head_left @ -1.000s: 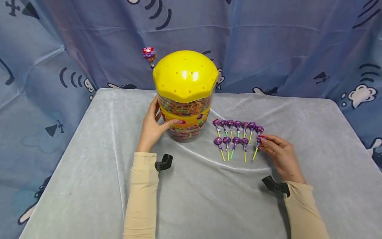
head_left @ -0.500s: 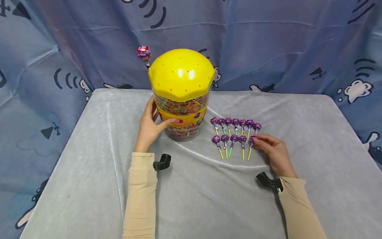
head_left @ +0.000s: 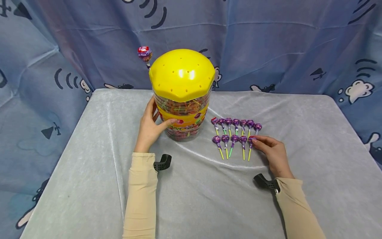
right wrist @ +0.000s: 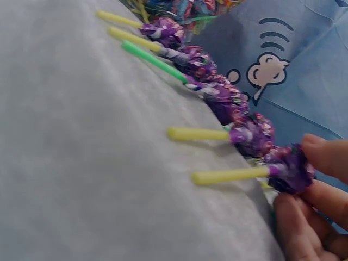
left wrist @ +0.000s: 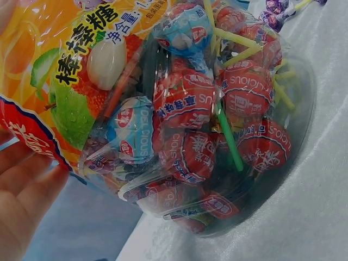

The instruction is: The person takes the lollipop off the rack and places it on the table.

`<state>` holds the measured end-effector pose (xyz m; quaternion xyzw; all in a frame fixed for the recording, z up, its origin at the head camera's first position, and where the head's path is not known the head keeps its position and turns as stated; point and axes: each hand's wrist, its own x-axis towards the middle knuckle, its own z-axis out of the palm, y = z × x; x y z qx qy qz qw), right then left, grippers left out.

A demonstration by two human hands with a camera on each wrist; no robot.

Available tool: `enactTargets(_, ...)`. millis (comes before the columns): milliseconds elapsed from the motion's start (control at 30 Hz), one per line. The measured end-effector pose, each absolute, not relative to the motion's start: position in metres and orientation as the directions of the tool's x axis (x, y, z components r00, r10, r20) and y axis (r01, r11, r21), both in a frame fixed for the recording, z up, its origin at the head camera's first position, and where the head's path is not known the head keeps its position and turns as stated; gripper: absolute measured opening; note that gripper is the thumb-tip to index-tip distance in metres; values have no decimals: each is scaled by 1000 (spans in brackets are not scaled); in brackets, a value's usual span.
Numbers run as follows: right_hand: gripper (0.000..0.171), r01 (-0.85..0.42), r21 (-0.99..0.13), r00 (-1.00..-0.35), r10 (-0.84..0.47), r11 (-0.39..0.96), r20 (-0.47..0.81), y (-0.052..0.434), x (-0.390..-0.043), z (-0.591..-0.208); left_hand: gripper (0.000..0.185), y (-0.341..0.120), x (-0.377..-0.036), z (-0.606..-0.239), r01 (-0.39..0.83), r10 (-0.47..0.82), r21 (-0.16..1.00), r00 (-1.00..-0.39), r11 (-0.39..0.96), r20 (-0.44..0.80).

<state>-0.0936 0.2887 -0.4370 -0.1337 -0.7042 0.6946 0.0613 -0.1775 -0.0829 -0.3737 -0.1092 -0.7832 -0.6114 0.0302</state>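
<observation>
A big clear jar (head_left: 182,106) with a domed yellow lid (head_left: 185,74) stands on the table, packed with wrapped lollipops (left wrist: 187,100). My left hand (head_left: 148,127) grips its left side, thumb across the orange label and fingers round the back. To the right, purple-wrapped lollipops lie in two rows, heads away from me. My right hand (head_left: 273,154) pinches the head of the rightmost lollipop (right wrist: 291,169) in the front row, between thumb and fingers. Its yellow stick points toward me, beside the neighbouring lollipop (right wrist: 253,135).
The back row of several lollipops (head_left: 235,122) lies just behind the front one. One lollipop (head_left: 144,53) stands up behind the lid's left side. A grey cloth covers the table (head_left: 209,199), and a blue patterned curtain (head_left: 268,43) hangs behind it.
My right hand has moved the pinched lollipop leftward, closer to its neighbour in the front row. My left hand keeps its grip on the jar. The whole view has shifted slightly.
</observation>
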Motion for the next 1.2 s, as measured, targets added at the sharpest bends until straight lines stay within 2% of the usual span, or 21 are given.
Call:
enactTargets(400, 22, 65, -998, -936, 348, 12, -57, 282, -99, -441, 95, -86, -177, -371, 207, 123, 947, -976, 247, 181)
enactTargets(733, 13, 13, -995, -911, 409, -99, -53, 284, -96, -439, 95, -84, -178, -374, 202, 136, 948, -976, 247, 172)
enactTargets(967, 8, 28, -993, -884, 462, -116, -79, 286, -95, -434, 95, -82, -179, -374, 204, 130, 941, -976, 271, 174)
enactTargets(1200, 14, -39, -984, -893, 449, -175, -45, 284, -96, -420, 93, -82, -179, -374, 207, 133, 940, -975, 270, 176)
